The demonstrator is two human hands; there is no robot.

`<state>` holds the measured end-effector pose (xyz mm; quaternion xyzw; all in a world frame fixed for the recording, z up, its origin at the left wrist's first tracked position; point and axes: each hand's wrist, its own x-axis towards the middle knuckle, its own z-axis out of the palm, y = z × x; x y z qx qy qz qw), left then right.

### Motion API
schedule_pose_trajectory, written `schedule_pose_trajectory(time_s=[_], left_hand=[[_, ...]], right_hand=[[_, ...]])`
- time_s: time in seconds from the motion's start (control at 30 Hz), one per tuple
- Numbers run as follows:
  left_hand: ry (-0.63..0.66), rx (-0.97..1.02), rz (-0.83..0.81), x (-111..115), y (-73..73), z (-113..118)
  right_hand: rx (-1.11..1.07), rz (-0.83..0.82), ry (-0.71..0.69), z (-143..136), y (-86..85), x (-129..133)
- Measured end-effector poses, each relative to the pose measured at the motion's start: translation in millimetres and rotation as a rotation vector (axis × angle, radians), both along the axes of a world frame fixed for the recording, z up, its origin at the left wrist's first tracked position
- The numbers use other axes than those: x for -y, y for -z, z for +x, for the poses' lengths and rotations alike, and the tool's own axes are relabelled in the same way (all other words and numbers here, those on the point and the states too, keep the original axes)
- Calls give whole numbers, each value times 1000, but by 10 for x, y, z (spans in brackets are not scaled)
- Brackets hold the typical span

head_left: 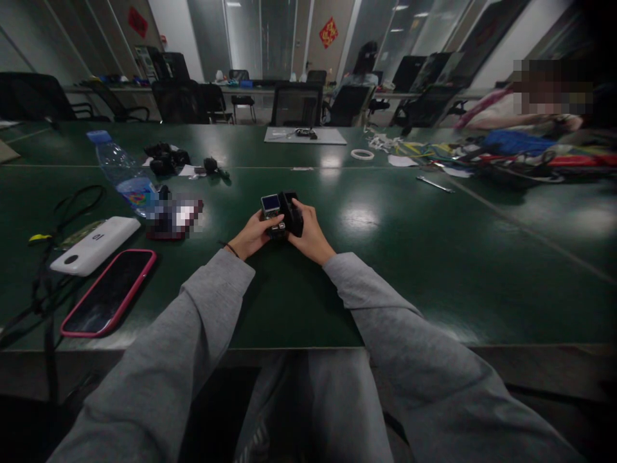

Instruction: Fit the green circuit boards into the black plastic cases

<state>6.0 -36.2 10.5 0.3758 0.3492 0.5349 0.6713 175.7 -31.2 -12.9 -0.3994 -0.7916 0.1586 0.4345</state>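
Observation:
Just above the green table (pixel 414 257), in front of me, both of my hands are closed on small things. My left hand (pixel 251 236) grips a small electronic device with a little screen (pixel 270 204), the thumb lying across its lower front. Held by my right hand (pixel 311 238) is a black boxy part (pixel 292 215), with fingers along its right side and underneath. The device and the black part are side by side and seem to touch; whether they are joined I cannot tell. My fingers hide their lower parts.
To the left lie a pink-cased phone (pixel 110 292), a white power bank (pixel 96 245), a plastic bottle (pixel 128 173) and black straps. Black parts (pixel 166 159) sit further back. A wrench (pixel 434 184), tape ring (pixel 362 154) and cables lie right. A person (pixel 525 116) sits at far right.

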Motion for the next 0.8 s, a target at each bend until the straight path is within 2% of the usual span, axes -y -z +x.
schedule_pose_trajectory(time_s=[0.23,0.37,0.57,0.67,0.8], left_hand=[[-1,42,-49,5,-25,-1],[-3,43,-68,3,-36,-16],[0,24,-52,19,-44,-11],[5,21,-68,31,-53,-7],[88,46,-41,73,-100,-11]], right_hand=[[-109,-135,102,91,63,-135],[-142,-200,78,82,100,-164],[-149,-159,20,56,85,-137],[-161,-145,65,84,57,-140],[-255,-173,171,146,42,-196]])
